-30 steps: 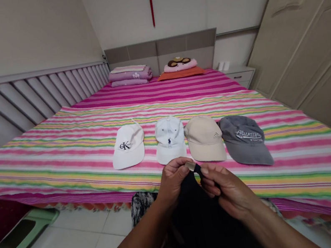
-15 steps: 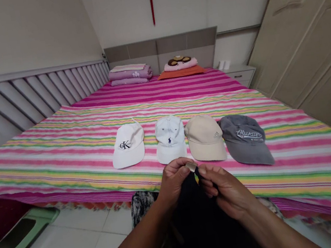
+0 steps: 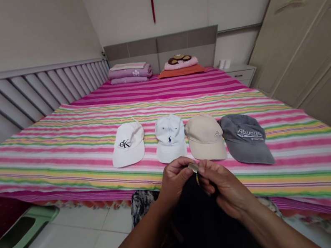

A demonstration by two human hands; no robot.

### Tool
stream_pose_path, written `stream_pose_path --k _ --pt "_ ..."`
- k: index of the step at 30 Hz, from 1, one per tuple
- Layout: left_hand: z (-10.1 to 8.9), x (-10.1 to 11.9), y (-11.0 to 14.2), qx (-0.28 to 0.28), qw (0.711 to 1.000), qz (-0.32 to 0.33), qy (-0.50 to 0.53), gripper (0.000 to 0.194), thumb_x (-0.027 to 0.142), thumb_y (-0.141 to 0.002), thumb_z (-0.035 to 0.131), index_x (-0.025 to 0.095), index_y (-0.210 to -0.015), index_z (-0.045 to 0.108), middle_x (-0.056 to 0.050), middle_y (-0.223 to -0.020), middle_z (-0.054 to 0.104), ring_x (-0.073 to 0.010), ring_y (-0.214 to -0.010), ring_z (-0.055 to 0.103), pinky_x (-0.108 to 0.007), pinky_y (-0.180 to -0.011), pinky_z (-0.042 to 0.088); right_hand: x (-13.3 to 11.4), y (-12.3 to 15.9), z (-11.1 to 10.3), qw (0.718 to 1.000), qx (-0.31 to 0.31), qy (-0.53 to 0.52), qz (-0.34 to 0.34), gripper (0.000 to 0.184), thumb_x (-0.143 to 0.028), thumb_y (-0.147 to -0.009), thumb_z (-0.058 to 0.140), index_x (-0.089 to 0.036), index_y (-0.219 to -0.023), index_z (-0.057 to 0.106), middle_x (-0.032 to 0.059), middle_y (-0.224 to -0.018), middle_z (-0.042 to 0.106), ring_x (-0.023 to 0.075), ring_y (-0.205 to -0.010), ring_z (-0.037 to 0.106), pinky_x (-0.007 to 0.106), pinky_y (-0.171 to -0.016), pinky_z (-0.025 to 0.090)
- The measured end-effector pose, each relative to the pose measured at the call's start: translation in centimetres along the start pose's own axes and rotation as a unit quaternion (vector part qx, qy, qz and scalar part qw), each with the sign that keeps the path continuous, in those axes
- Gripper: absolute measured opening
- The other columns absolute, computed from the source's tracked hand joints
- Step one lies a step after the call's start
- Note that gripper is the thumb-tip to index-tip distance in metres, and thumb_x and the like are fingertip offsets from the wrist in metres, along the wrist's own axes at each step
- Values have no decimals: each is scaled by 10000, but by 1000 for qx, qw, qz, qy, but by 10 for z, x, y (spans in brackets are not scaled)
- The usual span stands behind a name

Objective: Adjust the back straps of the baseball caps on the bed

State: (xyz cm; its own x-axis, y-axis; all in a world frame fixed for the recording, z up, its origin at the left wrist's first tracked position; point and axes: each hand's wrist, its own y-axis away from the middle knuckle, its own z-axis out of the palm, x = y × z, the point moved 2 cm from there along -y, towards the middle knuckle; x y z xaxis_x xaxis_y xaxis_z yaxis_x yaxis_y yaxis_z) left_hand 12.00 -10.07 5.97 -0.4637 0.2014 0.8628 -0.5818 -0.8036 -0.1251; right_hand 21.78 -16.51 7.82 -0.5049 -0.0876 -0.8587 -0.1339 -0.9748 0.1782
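Low in front of me, over the bed's near edge, my left hand pinches a small shiny metal buckle between thumb and finger. My right hand is closed at the buckle's right end, on a dark strap mostly hidden by its fingers. Dark cloth hangs below both hands; I cannot tell it apart from my dark clothing. Just beyond lie several caps in a row: a white cap, a pale blue cap, a beige cap and a grey cap, brims toward me.
The caps rest on a striped bedsheet. Folded purple bedding and a pink and orange stack lie by the headboard. A green stool stands on the floor at left; a nightstand stands far right.
The buckle has turned slightly between my fingers, and the right fingertips have come up against its end. The dark strap piece seen there before is now hidden. The caps stay put.
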Motion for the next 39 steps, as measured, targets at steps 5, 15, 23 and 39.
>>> stream_pose_path --k 5,15,23,39 --pt "0 -2 1 0 1000 -18 18 242 280 -602 715 148 -782 620 6 -657 618 -77 -568 542 -204 -578 405 -3 3 2 998 -19 -67 -12 153 -221 -657 609 -194 -691 463 -73 -444 420 68 -406 339 196 -417 245" --pt "-3 -2 1 15 1000 11 13 365 213 -606 714 160 -938 568 6 -719 615 -78 -597 552 -208 -592 413 1 0 -9 997 -2 59 -45 274 -335 -669 684 -176 -700 463 -43 -534 526 84 -492 460 195 -484 324" --pt "-5 -1 0 38 998 28 29 356 199 -603 714 161 -929 577 9 -703 623 -65 -609 545 -176 -582 403 3 6 -21 992 -21 115 41 267 -384 -682 656 -147 -660 535 -29 -529 513 61 -449 404 174 -413 249" --pt "-3 2 3 -9 999 -28 -37 361 181 -541 740 151 -863 580 3 -694 626 -100 -609 563 -218 -587 430 -2 -1 -20 994 -44 81 66 296 -364 -630 705 -130 -591 528 -38 -480 509 13 -340 364 130 -331 237"
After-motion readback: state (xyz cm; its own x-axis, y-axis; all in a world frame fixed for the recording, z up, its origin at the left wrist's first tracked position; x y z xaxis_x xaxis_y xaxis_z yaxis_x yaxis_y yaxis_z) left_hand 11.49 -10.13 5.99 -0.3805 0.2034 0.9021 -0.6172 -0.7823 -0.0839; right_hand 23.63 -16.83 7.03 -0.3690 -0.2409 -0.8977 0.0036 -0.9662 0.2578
